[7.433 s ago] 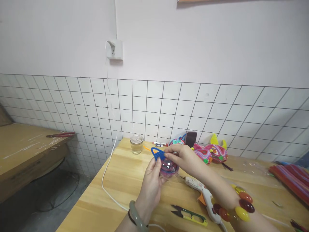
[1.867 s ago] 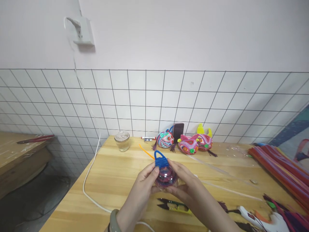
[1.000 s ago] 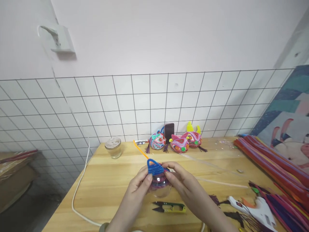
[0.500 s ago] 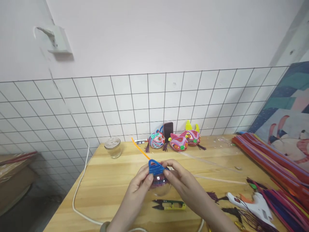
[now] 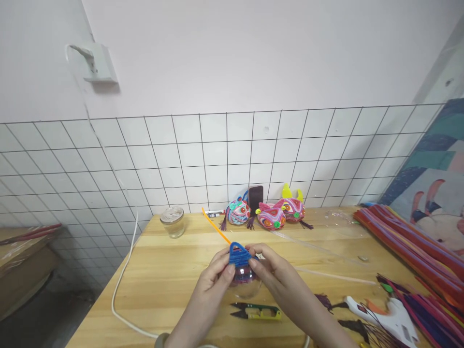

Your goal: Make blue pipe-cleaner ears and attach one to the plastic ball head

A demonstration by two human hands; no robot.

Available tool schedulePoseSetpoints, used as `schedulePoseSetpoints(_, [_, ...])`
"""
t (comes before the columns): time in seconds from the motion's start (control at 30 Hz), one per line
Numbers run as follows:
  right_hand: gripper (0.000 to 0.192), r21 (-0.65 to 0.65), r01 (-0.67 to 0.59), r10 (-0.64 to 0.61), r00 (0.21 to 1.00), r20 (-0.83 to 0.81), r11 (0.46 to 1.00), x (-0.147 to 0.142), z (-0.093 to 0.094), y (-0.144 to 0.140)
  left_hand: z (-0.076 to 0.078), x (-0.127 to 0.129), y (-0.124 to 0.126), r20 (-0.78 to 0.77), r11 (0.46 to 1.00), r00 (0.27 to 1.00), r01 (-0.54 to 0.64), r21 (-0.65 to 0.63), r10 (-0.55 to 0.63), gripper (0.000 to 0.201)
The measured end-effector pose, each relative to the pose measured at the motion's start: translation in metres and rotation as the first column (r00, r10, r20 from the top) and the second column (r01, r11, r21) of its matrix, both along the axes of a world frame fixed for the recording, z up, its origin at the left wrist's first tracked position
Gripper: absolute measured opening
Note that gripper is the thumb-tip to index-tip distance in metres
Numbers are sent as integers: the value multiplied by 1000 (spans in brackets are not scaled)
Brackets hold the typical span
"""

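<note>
Between my two hands is a clear round ball [image 5: 246,288] whose top is covered in rows of blue pipe cleaner [image 5: 238,258], with a blue loop standing up. My left hand [image 5: 216,278] grips its left side, thumb on the lower edge of the blue rows. On the other side, my right hand [image 5: 270,268] pinches the right edge of the blue part with thumb and fingertips. An orange pipe cleaner [image 5: 216,227] slants up and left behind the loop. Yellow-handled thread snips [image 5: 256,311] lie on the table just below the ball.
Finished pipe-cleaner ornaments [image 5: 271,216] and a phone [image 5: 255,198] stand by the tiled wall. A glass jar [image 5: 172,223] is at the back left. Bundles of pipe cleaners [image 5: 409,246] and a white glue gun [image 5: 386,316] lie right. A white cable [image 5: 119,290] runs along the left.
The view has shifted slightly, so everything sits a little further right and lower. Both hands keep the same hold on the ball and its blue covering.
</note>
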State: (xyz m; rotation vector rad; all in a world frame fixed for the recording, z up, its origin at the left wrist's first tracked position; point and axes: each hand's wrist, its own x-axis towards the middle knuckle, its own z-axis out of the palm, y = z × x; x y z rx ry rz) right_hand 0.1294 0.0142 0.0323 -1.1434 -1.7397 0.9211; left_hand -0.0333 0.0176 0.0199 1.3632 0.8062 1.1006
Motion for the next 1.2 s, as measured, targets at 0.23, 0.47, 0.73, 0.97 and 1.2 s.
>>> schedulePoseSetpoints(0.23, [13,4,9,-9,999,42,1000,1,-1,-2,-2,0,0,-22,1000,1000,1,-2,-1,31])
schedulePoseSetpoints(0.47, [16,28,10,-12,998,58,1000,0,-1,-1,-1,1,-2,30,1000,999,-14,-6,14,32])
schedulePoseSetpoints(0.73, [16,49,32,-34,999,40,998,1,0,-1,-2,0,-1,9,1000,1000,-5,14,5,33])
schedulePoseSetpoints(0.97, [15,1,-9,9,997,77,1000,0,2,-2,-4,0,0,5,999,1000,-8,52,7,32])
schedulePoseSetpoints(1.2, [16,2,-2,2,997,73,1000,2,-3,1,-5,0,1,-4,998,1000,9,58,-9,33])
